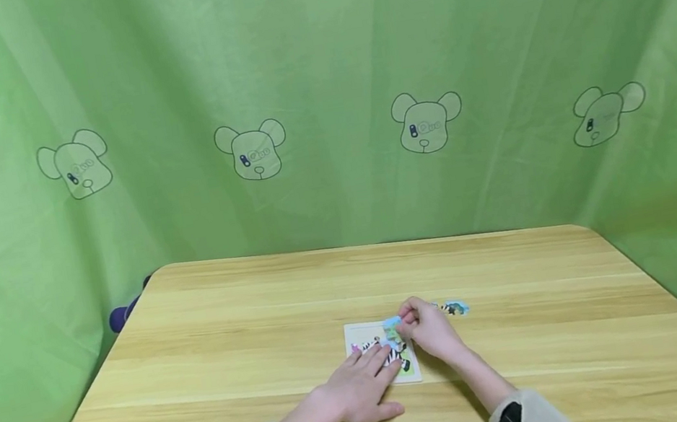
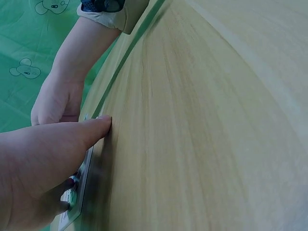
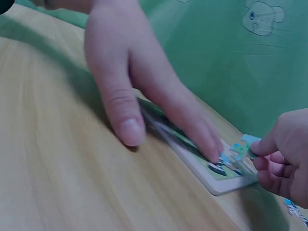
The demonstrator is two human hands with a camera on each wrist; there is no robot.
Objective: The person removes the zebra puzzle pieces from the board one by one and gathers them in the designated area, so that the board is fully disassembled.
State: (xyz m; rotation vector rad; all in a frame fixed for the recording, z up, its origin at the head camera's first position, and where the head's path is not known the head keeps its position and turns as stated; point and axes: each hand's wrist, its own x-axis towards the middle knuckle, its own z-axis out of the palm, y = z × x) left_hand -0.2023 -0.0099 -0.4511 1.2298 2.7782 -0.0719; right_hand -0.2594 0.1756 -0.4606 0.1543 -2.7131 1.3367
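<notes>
A white-framed puzzle board (image 1: 419,372) with a zebra picture lies on the table. My left hand (image 1: 360,388) lies spread over its lower left part, fingertips on the picture and thumb out on the wood. Between thumb and fingertips my right hand (image 1: 430,328) pinches a blue and green puzzle piece (image 1: 392,330) at the board's upper right. In the right wrist view the held piece (image 3: 250,139) is tilted above the board (image 3: 217,188), beside the left fingertips. The left wrist view shows the left thumb on the table by the board's edge (image 2: 79,204), much of it hidden.
Loose puzzle pieces (image 1: 456,307) lie on the wooden table (image 1: 248,312) just beyond the right hand. A green curtain (image 1: 336,197) with bear-head drawings hangs behind and at both sides. Something purple (image 1: 119,319) shows past the table's left edge.
</notes>
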